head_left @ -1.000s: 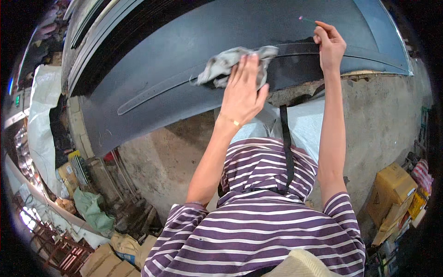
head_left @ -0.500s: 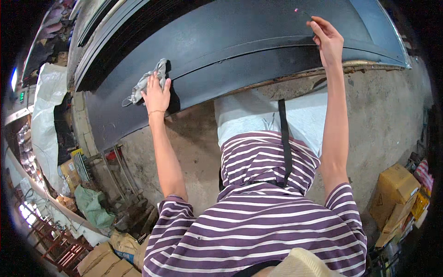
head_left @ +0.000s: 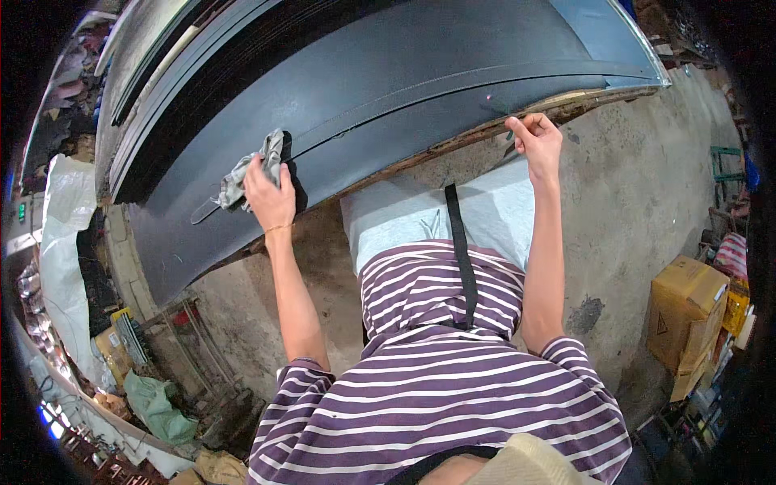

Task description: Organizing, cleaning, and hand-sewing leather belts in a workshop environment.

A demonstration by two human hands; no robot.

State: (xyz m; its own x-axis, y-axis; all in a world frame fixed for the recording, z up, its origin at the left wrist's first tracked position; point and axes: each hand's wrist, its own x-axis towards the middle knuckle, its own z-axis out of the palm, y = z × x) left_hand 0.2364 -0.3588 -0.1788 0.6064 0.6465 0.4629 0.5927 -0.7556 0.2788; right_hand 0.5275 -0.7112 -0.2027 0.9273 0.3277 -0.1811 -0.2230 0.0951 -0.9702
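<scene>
My left hand (head_left: 270, 194) bends its fingers over a crumpled grey rag (head_left: 236, 183) lying on a dark sheet-covered work surface (head_left: 388, 69). A long thin dark strip (head_left: 453, 82) runs along that surface; its rounded left end pokes out past the rag, and the stretch under the rag is hidden. Off to the right, near the front edge, my right hand (head_left: 537, 145) pinches a thin dark stick with a small pink tip (head_left: 488, 97) between thumb and fingers. The stick is too fine to name more exactly.
Dark long strips or panels (head_left: 174, 105) are stacked at the far left of the surface. White sheeting (head_left: 65, 234) hangs at left, above a green sack (head_left: 160, 406). A cardboard box (head_left: 685, 303) stands on the concrete floor (head_left: 622, 194) at right.
My right hand has come down and left, nearer the front edge, still pinching the stick. My left hand has curled its fingers more over the rag, and the strip's end shows more beyond it.
</scene>
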